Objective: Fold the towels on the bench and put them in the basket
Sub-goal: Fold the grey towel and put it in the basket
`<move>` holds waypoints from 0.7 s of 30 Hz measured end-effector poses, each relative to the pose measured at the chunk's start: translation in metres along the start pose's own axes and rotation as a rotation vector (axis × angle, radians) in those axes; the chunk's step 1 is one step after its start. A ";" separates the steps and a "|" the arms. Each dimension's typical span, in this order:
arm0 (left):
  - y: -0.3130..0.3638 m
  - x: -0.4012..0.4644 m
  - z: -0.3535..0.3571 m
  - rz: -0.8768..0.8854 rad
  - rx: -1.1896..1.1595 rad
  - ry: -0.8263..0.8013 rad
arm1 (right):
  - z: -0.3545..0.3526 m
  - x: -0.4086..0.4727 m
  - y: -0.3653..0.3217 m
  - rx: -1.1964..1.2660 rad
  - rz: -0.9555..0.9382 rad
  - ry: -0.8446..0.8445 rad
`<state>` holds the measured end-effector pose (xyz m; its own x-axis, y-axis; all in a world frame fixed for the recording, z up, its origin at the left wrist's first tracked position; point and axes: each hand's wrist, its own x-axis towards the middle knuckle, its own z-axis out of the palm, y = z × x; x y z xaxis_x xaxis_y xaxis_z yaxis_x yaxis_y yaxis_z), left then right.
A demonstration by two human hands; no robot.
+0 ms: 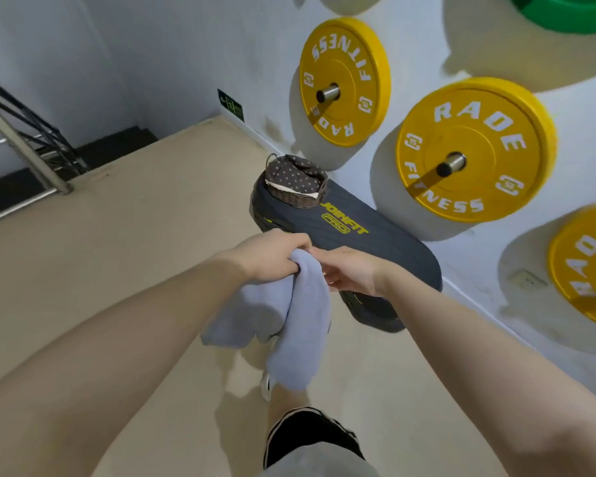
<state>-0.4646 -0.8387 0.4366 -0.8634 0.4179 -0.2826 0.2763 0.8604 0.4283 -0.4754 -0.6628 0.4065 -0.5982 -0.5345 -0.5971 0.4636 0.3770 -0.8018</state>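
Note:
A pale blue-grey towel [283, 318] hangs bunched in the air in front of the dark bench [386, 249]. My left hand [272, 256] grips its top edge with curled fingers. My right hand [348, 270] is right beside it, fingers reaching to the towel's upper edge; whether they pinch the cloth is hidden. A wicker basket [296, 197] with a brown dotted liner stands on the bench's far end.
Yellow weight plates [475, 149] hang on pegs along the white wall on the right, close above the bench. A stair railing [25, 146] and dark steps lie at the far left. Beige floor [135, 235] spreads left of the bench. My foot shows below the towel.

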 end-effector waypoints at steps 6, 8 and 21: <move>-0.065 0.126 -0.058 -0.015 -0.181 -0.185 | -0.073 0.097 -0.069 -0.039 -0.066 0.104; -0.075 0.159 -0.078 0.004 -0.105 -0.312 | -0.094 0.115 -0.089 -0.114 -0.091 0.163; -0.101 0.346 -0.144 0.143 -0.353 -0.504 | -0.193 0.184 -0.126 -0.600 -0.269 0.923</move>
<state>-0.8524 -0.8227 0.4193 -0.4998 0.6821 -0.5338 0.1440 0.6732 0.7253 -0.7699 -0.6625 0.3931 -0.9999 0.0156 0.0069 0.0076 0.7686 -0.6397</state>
